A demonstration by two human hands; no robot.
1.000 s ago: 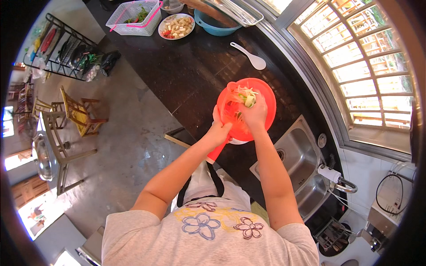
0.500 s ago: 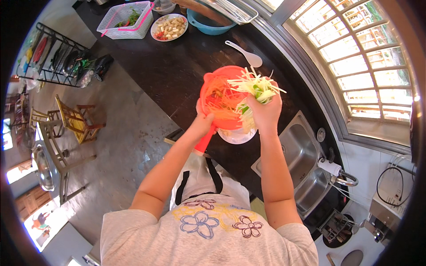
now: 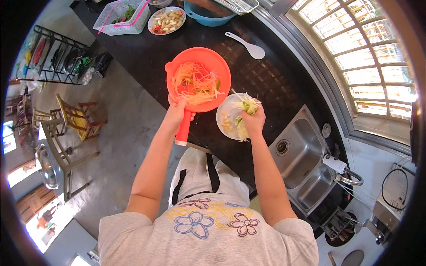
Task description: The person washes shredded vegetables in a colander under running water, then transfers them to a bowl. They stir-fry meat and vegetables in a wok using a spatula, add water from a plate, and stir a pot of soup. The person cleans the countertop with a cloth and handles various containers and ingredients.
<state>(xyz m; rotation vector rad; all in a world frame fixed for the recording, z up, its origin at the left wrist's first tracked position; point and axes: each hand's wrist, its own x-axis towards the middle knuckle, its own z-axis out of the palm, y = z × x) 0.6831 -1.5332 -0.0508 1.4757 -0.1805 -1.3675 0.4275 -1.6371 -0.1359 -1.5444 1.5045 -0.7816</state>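
The round red plastic bowl (image 3: 220, 73), its handle (image 3: 183, 129) in the tight grip of your left hand (image 3: 177, 112), has shifted left; your right hand (image 3: 255, 120), grip full of pale-green strips (image 3: 249, 105), has moved from it to above the round white plate (image 3: 225, 108). On the black counter (image 3: 146, 60), a white plastic paddle (image 3: 253, 48) lies beyond, a double steel sink (image 3: 306, 139) rightward.

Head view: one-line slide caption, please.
Left hand holds a red handled bowl; right hand grips pale shreds over a plate.
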